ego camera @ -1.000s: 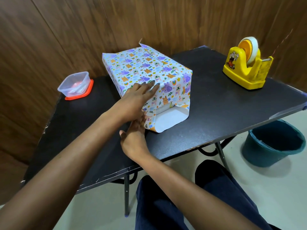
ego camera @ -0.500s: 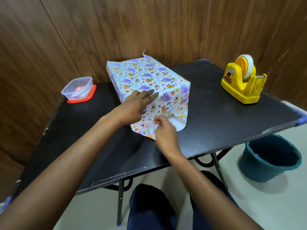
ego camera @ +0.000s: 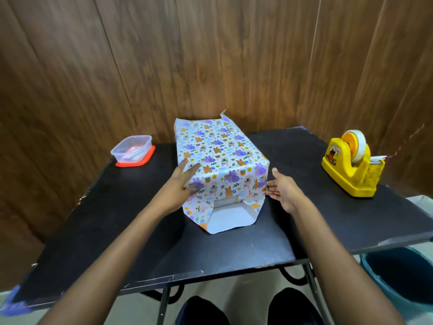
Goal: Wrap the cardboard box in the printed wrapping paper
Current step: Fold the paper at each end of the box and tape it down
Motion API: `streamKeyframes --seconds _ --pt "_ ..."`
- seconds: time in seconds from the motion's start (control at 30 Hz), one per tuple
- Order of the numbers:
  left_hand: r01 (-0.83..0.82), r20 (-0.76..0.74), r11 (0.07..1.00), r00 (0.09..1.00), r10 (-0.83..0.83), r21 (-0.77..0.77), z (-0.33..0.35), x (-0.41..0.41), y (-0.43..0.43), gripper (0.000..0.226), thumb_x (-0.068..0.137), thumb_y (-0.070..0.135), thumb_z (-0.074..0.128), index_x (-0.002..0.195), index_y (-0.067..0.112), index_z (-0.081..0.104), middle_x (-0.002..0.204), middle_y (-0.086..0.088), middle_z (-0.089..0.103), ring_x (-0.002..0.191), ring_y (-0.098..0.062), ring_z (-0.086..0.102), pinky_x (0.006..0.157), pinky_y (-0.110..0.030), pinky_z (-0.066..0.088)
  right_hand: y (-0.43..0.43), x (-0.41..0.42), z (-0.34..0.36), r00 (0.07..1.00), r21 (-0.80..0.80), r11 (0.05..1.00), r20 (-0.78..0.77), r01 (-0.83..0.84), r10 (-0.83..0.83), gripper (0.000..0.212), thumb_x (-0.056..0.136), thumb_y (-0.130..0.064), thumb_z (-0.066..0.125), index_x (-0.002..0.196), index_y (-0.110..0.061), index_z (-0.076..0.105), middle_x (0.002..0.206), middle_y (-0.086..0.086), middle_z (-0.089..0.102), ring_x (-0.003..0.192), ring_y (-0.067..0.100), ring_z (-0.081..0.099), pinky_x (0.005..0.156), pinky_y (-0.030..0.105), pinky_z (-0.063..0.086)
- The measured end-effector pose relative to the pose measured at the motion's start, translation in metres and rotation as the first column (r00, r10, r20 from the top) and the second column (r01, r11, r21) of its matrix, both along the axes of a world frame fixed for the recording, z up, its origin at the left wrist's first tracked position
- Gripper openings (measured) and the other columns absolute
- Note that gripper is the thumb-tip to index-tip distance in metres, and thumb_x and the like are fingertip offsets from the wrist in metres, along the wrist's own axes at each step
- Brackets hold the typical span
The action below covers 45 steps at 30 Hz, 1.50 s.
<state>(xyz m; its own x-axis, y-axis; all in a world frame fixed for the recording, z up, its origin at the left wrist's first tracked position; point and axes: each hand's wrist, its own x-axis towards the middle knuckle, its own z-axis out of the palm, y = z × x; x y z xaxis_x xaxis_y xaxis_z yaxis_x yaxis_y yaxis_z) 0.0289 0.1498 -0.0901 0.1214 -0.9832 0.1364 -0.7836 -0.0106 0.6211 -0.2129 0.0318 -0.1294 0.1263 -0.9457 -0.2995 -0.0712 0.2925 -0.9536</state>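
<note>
The cardboard box stands in the middle of the black table [ego camera: 117, 231], covered by the printed wrapping paper [ego camera: 218, 153] with purple and orange animals. At the near end the paper is folded down in side flaps, and a white bottom flap [ego camera: 228, 219] lies flat on the table. My left hand [ego camera: 182, 184] lies with straight fingers against the box's left near corner. My right hand [ego camera: 281, 188] is open beside the right near corner, fingertips at the paper's edge; whether they touch it I cannot tell.
A yellow tape dispenser [ego camera: 351, 170] with a roll stands at the right of the table. At the back left sits a clear plastic tub on a red lid [ego camera: 133, 151]. A teal bucket [ego camera: 403, 275] stands on the floor at the right. Wooden wall panels rise behind.
My right hand left the near flap and moved to the box's right side. The left hand slid off the top to the left corner. The box now lies lengthwise toward me.
</note>
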Motion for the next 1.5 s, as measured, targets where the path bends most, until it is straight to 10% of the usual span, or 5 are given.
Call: streamKeyframes --seconds 0.67,0.9,1.13,1.27,1.5 --pt "-0.239 -0.721 0.971 0.674 0.158 -0.011 -0.002 0.003 0.033 0.023 0.094 0.031 0.052 0.114 0.04 0.058 0.124 0.002 0.06 0.104 -0.016 0.061 0.08 -0.039 0.053 -0.013 0.001 0.025 0.975 0.343 0.914 0.108 -0.218 0.192 0.058 0.094 -0.054 0.035 0.096 -0.002 0.062 0.09 0.004 0.058 0.077 0.015 0.05 0.068 0.027 0.04" --pt "-0.332 -0.957 0.939 0.291 0.014 -0.087 -0.034 -0.065 0.041 0.028 0.096 0.016 0.045 0.118 0.026 0.057 0.103 -0.001 0.069 0.087 -0.02 0.064 0.072 -0.036 0.055 0.018 -0.024 0.12 0.864 -0.084 0.957 0.415 -0.276 0.286 0.027 0.093 -0.033 0.051 0.092 -0.009 0.064 0.09 0.008 0.064 0.082 0.022 0.061 0.065 0.025 0.055" --pt "-0.057 -0.943 0.996 -0.328 0.048 0.071 -0.041 -0.158 -0.004 0.031 0.097 0.028 0.033 0.102 0.011 0.059 0.098 -0.012 0.058 0.089 -0.025 0.056 0.09 -0.039 0.043 0.079 0.013 0.182 0.818 -0.376 0.728 -0.311 -0.573 0.483 0.048 0.092 -0.048 0.049 0.108 -0.008 0.07 0.111 0.009 0.069 0.095 0.019 0.062 0.091 0.031 0.047" --pt "0.025 -0.806 1.0 -0.591 0.014 -0.001 -0.048 -0.172 -0.005 0.036 0.092 0.03 0.032 0.102 0.008 0.058 0.096 -0.016 0.067 0.082 -0.035 0.069 0.067 -0.041 0.057 0.098 0.041 0.155 0.475 -0.296 0.558 -0.856 -0.775 0.206 0.036 0.102 -0.024 0.032 0.128 -0.008 0.052 0.124 0.012 0.057 0.113 0.025 0.053 0.076 0.03 0.043" --pt "-0.096 -0.693 0.995 -0.718 -0.068 0.002 -0.054 -0.164 0.016 0.046 0.064 0.025 0.076 0.099 -0.004 0.07 0.107 -0.03 0.064 0.085 -0.053 0.063 0.071 -0.057 0.054 0.078 0.041 0.134 0.501 -0.274 0.655 -0.845 -0.704 0.185 0.03 0.099 -0.013 0.038 0.121 -0.008 0.058 0.083 -0.001 0.053 0.108 0.025 0.057 0.073 0.023 0.044"
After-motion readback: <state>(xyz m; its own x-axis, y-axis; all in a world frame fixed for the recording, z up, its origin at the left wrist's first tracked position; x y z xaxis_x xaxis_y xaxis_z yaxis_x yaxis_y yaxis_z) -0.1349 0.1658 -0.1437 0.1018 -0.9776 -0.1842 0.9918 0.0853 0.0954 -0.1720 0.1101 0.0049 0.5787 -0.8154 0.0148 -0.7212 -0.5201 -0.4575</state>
